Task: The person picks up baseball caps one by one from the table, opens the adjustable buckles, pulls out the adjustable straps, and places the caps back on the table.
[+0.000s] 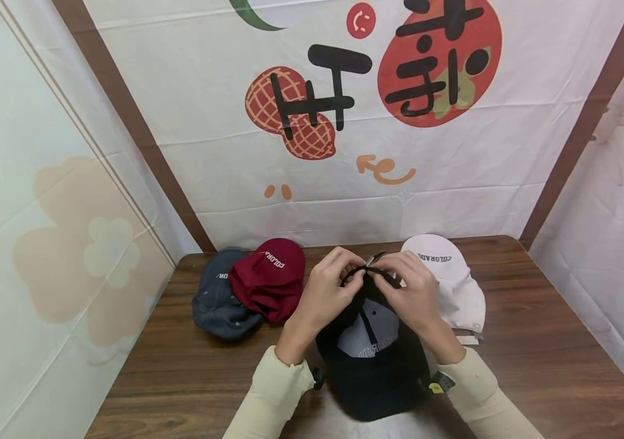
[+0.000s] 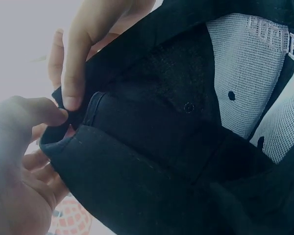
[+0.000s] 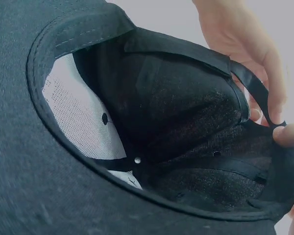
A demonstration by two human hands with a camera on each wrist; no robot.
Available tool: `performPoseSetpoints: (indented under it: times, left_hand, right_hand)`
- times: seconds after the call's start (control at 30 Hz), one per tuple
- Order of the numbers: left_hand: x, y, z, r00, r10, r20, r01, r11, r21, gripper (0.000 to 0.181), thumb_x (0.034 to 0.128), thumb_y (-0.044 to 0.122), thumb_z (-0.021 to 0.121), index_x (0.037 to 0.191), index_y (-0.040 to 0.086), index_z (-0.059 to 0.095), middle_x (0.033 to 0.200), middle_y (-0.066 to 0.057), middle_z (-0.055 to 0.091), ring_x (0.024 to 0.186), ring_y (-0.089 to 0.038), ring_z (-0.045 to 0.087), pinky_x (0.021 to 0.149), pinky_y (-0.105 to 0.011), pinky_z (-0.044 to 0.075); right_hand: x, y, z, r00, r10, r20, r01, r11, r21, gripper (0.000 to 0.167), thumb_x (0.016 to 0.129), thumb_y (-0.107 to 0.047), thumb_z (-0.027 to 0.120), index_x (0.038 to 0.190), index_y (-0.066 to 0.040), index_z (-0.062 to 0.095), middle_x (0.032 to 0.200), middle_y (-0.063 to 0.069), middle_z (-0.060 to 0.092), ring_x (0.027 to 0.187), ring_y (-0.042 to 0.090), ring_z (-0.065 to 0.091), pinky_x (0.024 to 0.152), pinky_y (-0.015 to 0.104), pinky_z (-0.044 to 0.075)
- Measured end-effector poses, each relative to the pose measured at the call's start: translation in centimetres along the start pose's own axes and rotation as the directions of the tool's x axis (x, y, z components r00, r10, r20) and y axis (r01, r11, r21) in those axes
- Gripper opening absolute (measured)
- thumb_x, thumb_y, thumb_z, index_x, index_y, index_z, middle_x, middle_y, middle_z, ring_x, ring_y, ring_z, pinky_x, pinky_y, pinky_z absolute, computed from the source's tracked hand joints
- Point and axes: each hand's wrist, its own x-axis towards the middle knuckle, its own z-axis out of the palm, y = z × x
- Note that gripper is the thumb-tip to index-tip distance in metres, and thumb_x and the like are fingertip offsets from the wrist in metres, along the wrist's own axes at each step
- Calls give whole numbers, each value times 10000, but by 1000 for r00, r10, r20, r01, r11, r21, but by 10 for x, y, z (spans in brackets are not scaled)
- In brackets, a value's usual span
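Note:
A black baseball cap is tipped up before me, its brim towards me and its inside facing up. Pale mesh lining and the back of embroidered lettering show inside the crown. At the back opening, my left hand pinches the strap between thumb and fingers. Close beside it, the right hand also pinches the strap; the fingertips of both hands nearly meet. A small shiny piece shows between them, and fingers hide most of the fastening.
To the left lie a dark blue cap and a maroon cap that overlaps it. A white cap lies to the right, partly behind my right hand. The wooden table ends at a printed cloth wall.

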Motion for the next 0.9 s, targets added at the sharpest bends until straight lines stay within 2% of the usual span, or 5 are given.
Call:
performPoseSetpoints:
  times: [0.23, 0.37, 0.6, 0.9]
  left_hand:
    - [1, 1, 1, 1000, 13, -18, -13, 1000, 17, 89, 964, 18, 744, 1031, 77, 741, 1018, -46, 685, 792, -138, 588, 694, -240, 526]
    - [0, 0, 1, 1000, 17, -18, -16, 1000, 23, 89, 966, 17, 737, 1024, 85, 735, 1016, -41, 686, 800, -132, 590, 702, -239, 531]
    - [0, -1, 1, 1000, 16, -15, -15, 1000, 24, 83, 966, 13, 722, 1015, 81, 721, 1001, -41, 677, 803, -136, 588, 707, -246, 529]
    - [-1, -1, 0, 1000, 22, -21, -21, 999, 31, 88, 960, 7, 718, 1004, 83, 714, 1005, -45, 683, 809, -141, 598, 709, -240, 531]
  right_hand:
    - [0, 0, 1, 1000, -7, 24, 7, 1000, -4, 152, 845, -14, 825, 975, -85, 789, 961, 54, 774, 810, 204, 648, 660, 229, 482]
    - [0, -2, 2, 1000, -4, 15, 4, 1000, -9, 145, 842, -17, 825, 962, -88, 788, 952, 52, 773, 814, 202, 649, 673, 206, 471]
    - [1, -5, 2, 1000, -5, -2, 5, 1000, -17, 148, 828, -8, 833, 946, -86, 791, 943, 56, 777, 811, 208, 645, 653, 268, 475]
    - [0, -5, 2, 1000, 3, -8, -4, 1000, -30, 149, 824, -12, 845, 940, -89, 791, 932, 48, 776, 821, 206, 649, 657, 248, 477]
